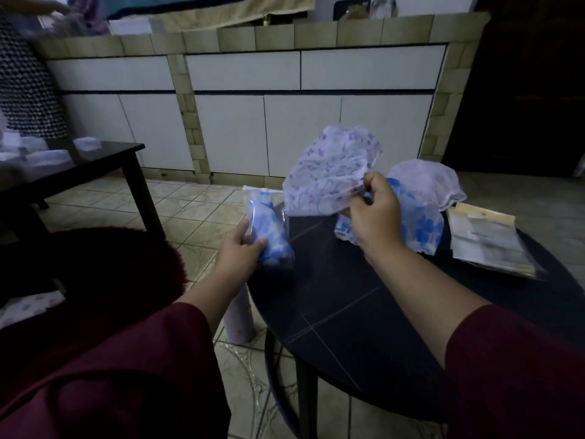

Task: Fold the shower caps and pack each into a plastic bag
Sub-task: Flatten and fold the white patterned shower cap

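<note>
Two hands work above the dark round tabletop (364,312): the left hand (240,248) grips a bagged blue-flowered shower cap (269,232) at its edge, the right hand's (376,217) fingers pinch a purple-patterned thin plastic shower cap (329,172). Either flimsy piece could slip floorward.

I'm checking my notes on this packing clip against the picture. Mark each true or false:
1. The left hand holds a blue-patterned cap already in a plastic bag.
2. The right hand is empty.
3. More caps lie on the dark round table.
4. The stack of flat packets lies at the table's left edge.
1. True: the left hand grips the bagged blue cap.
2. False: the right hand pinches a purple-patterned cap, raised above the table.
3. True: a blue-flowered cap and a pale pink cap lie on the round table.
4. False: the stack of packets lies on its right side.
</note>
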